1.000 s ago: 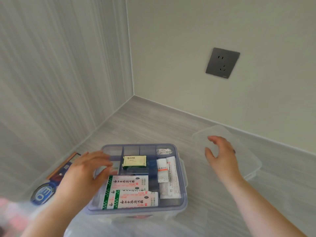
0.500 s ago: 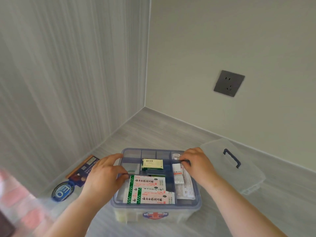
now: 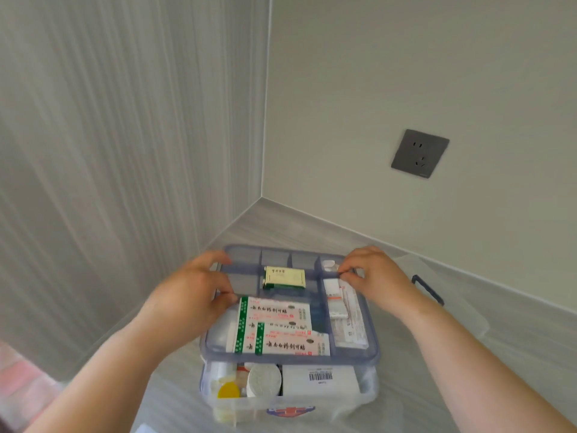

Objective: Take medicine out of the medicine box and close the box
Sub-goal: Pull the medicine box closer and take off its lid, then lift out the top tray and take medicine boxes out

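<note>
The left hand [image 3: 190,295] pinches the left edge of the blue divided tray [image 3: 371,354], fingers closed on its rim; the right hand [image 3: 371,276] grips the far right edge the same way. The tray rides just above the clear medicine box [image 3: 368,392], tipped up enough that the lower layer shows: a white round jar [image 3: 263,381], something with a yellow cap [image 3: 229,390], a white barcoded carton [image 3: 318,382]. In the tray lie green-striped plaster packs [image 3: 281,329], a small pale box [image 3: 284,275] and sachets on the right. The lid [image 3: 462,307], with its dark handle, lies off to the right on the counter [image 3: 299,226]. By my reckoning the box is opened and the tray is coming off; no medicine appears to be out, and closing remains.
</note>
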Motion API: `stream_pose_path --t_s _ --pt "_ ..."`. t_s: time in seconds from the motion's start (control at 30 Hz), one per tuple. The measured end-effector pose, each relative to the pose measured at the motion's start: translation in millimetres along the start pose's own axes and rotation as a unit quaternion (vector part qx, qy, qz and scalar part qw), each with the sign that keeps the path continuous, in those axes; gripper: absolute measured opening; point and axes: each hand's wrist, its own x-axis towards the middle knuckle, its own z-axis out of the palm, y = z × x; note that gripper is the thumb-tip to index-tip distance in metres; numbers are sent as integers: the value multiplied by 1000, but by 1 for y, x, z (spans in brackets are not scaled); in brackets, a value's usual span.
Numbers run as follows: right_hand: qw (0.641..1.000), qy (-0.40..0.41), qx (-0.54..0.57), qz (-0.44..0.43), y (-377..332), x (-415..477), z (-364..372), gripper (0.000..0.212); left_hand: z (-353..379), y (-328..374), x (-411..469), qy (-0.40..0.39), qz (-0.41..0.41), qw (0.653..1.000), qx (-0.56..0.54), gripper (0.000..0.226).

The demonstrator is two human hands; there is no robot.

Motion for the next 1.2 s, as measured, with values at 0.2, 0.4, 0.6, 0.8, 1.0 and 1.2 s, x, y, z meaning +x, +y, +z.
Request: stream_pose_path --t_s 0.2,0.4,0.6,0.8,1.0,1.2 --pt "999 25 -36 -10 7 53 -21 16 -10 -3 55 75 43 996 -22 12" --pt "995 39 -88 19 37 100 -9 20 9 -15 133 40 85 995 31 15" --pt "987 -20 -147 56 75 138 33 24 77 -42 168 -12 63 997 36 20" --pt "971 -122 -193 72 99 142 79 29 135 -66 163 -81 51 995 32 19" --pt "967 -118 -214 76 112 140 98 30 155 -70 160 -66 56 996 26 20" --pt "973 -89 -194 86 113 136 105 33 155 -70 156 -50 45 998 10 15"
